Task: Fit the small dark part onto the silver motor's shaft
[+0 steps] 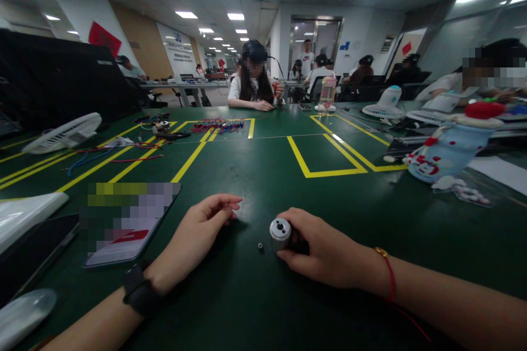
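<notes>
My right hand (pixel 315 247) is wrapped round a silver metal cylinder (pixel 280 233), which stands upright on the green table with small dark holes in its top face. Just left of the cylinder a tiny metal ring-like part (pixel 260 245) lies on the tabletop. My left hand (pixel 209 219), with a black watch on the wrist, is above the table to the left of these. Its fingers are loosely bent and slightly apart, and nothing shows in them. The undersides of its fingers are partly hidden.
A tablet-like device (pixel 135 225) lies left of my left hand. Loose wires (pixel 220 126) and yellow tape mark the green table (pixel 247 175). A blue bottle (pixel 448 151) stands at the right, a clear bottle (pixel 327 96) farther back. A person (pixel 255 82) sits opposite.
</notes>
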The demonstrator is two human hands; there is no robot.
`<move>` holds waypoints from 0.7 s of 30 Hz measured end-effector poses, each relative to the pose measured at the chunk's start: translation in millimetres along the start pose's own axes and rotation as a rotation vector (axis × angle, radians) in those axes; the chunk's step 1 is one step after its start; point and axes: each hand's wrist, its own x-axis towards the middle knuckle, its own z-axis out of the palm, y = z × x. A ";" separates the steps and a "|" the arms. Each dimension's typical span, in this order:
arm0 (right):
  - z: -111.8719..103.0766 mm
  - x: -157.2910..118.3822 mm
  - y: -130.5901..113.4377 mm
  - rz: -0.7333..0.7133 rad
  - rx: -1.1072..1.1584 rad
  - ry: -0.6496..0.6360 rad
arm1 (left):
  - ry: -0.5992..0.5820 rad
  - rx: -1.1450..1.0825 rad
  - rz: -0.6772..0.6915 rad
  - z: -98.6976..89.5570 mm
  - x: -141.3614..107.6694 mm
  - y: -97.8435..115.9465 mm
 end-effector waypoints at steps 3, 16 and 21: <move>0.2 0.0 0.1 -0.003 -0.007 -0.004 | -0.013 0.046 -0.007 -1.0 -0.9 1.8; -0.9 0.3 -0.4 -0.003 -0.010 -0.016 | -0.159 0.376 0.258 1.4 -2.0 1.4; -2.1 0.7 -2.3 -0.023 -0.004 -0.014 | -0.352 0.380 0.341 2.6 -13.1 12.1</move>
